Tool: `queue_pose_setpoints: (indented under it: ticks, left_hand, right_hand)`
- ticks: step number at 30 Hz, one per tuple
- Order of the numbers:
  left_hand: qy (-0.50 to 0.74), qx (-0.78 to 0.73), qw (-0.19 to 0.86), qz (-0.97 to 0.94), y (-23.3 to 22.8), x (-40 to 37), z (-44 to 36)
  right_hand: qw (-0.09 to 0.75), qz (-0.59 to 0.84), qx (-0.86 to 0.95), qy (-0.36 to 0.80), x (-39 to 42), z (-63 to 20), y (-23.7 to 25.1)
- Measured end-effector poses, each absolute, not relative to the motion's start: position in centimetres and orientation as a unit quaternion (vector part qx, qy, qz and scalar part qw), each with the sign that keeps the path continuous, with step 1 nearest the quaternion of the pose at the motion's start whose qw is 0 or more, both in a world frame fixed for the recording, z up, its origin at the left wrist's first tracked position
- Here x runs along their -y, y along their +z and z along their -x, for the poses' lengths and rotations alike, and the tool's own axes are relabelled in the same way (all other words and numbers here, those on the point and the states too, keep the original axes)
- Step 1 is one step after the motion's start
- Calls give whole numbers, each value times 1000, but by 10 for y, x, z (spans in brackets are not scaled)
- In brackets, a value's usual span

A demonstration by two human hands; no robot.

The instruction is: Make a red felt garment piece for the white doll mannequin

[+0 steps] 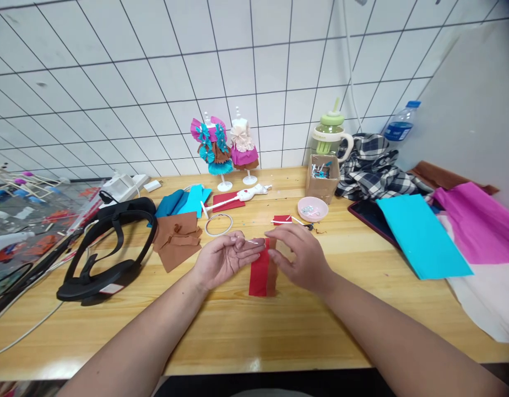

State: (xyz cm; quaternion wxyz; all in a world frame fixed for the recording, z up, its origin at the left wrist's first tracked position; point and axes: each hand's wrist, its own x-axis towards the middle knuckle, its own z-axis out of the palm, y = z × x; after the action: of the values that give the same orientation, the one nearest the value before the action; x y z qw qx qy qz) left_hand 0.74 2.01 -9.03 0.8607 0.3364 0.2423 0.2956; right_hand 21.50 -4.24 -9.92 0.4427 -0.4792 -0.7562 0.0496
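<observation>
My left hand (223,259) is turned palm up with its fingers stretched to the right. Its thumb presses a thin, shiny needle-like piece (251,241) that lies across the fingers; its exact kind is too small to tell. My right hand (304,255) faces it, thumb and index finger apart, close to the left fingertips. Beneath and between the hands lies a red cloth strip (259,275) with a brown cloth strip (271,275) along its right side. Their upper ends are partly covered by my fingers.
Behind the hands lie a white dress form (253,192), a hoop (218,225) and a pink bowl (313,209) of small pieces. Two dressed forms (215,146) stand near the wall. Brown cloth (176,256) and a black headset (109,281) are left; blue cloth (423,237) is right.
</observation>
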Motion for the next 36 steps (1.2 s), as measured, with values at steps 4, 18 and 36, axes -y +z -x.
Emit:
queue_pose_setpoints:
  ticks: [4,18,36]
  left_hand:
    - [282,-221,870,-339,-94,-15,-14]
    - [261,-169,880,-359,-93,-7,-14]
    - [214,-357,397,-818,-93,-4,-22]
  right_hand:
    - [444,487,750,61,45,-206,-101]
    - [534,452,712,61,41,-211,-111]
    - [398,451,798,-19,42,-219,-105]
